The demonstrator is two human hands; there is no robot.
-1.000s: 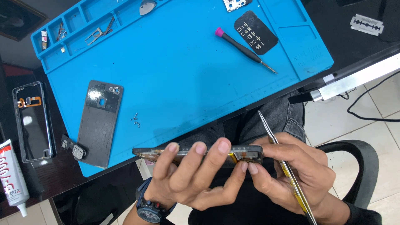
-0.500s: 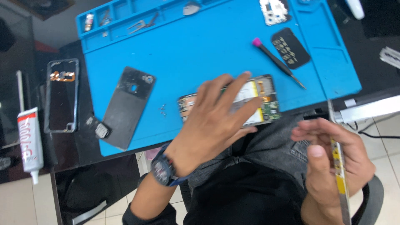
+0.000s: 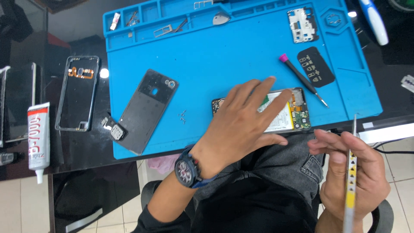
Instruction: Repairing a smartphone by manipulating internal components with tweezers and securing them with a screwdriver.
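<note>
An opened phone (image 3: 293,114), its battery and green circuit board showing, lies flat near the front edge of the blue work mat (image 3: 224,51). My left hand (image 3: 241,125), a dark watch on its wrist, rests palm-down on the phone with fingers spread. My right hand (image 3: 351,170) hovers over my lap to the right, off the mat, gripping long metal tweezers (image 3: 351,172) with a yellow band, tips pointing up toward the mat's edge.
A dark back cover (image 3: 146,110) lies on the mat's left part, with tiny screws (image 3: 183,115) beside it. A pink-capped screwdriver (image 3: 302,78), a black sticker sheet (image 3: 315,66) and a metal shield (image 3: 299,25) lie at right. A clear phone frame (image 3: 78,92) and glue tube (image 3: 38,138) sit left.
The phone went from held edge-on in both hands over my lap to lying flat on the mat under my left hand. My right hand drew away with the tweezers.
</note>
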